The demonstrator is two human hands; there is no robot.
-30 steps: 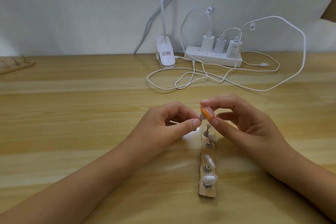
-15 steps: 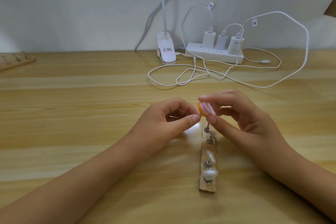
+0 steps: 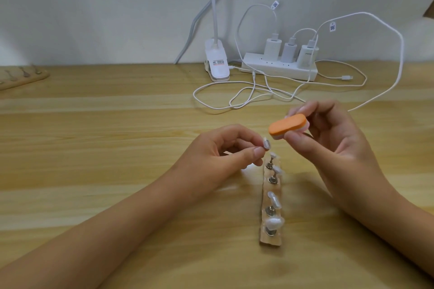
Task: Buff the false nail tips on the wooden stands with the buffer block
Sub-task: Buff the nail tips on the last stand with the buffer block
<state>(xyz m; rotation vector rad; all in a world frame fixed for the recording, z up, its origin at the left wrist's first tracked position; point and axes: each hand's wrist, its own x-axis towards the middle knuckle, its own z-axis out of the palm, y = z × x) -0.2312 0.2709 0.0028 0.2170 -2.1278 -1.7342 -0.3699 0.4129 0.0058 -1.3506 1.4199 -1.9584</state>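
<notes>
A narrow wooden stand (image 3: 270,240) lies on the table (image 3: 117,148) between my hands, carrying several metal pegs with pale false nail tips. My left hand (image 3: 220,151) pinches one small clear nail tip (image 3: 336,143) between thumb and forefinger, just above the stand's far end. My right hand (image 3: 328,138) pinches the orange and pink buffer block (image 3: 287,126), lifted a little above and to the right of that tip, not touching it.
A second wooden stand (image 3: 21,77) with pegs lies at the far left edge. At the back stand a white clip lamp base (image 3: 217,63) and a power strip (image 3: 279,67) with three chargers. White cables (image 3: 246,94) loop across the table behind my hands.
My right hand has lifted the buffer block up and to the right, away from the nail tip, and turned its orange face upward. My left hand stays put with the tip.
</notes>
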